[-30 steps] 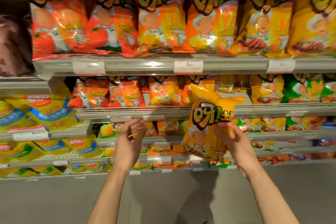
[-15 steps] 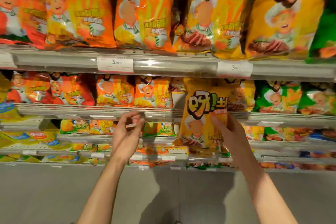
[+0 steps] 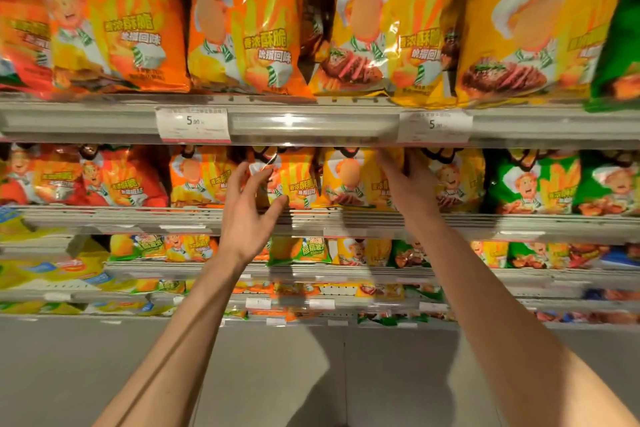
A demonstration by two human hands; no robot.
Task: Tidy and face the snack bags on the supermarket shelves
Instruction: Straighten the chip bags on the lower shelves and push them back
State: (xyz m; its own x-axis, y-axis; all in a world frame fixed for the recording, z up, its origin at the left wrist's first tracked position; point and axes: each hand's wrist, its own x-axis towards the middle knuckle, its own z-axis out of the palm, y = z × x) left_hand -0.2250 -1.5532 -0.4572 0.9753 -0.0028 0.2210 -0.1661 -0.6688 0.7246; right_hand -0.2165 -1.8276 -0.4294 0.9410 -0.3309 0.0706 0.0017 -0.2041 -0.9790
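The right hand (image 3: pixel 410 184) is lying against a yellow snack bag (image 3: pixel 360 180) standing on the second shelf (image 3: pixel 138 217) — fingers straight, pressing its right edge beside the neighbouring yellow bag (image 3: pixel 457 180). The left hand (image 3: pixel 249 215) is hovering in front of an orange snack bag (image 3: pixel 298 180) on the same shelf — fingers spread and loosely bent, holding nothing; whether they are touching it is unclear.

Both bare forearms reached up and forward. The left hand (image 3: pixel 247 215) was raised with its fingers spread and loosely curved, thumb out to the right. The right hand (image 3: pixel 408 184) lay flatter, fingers extended upward.
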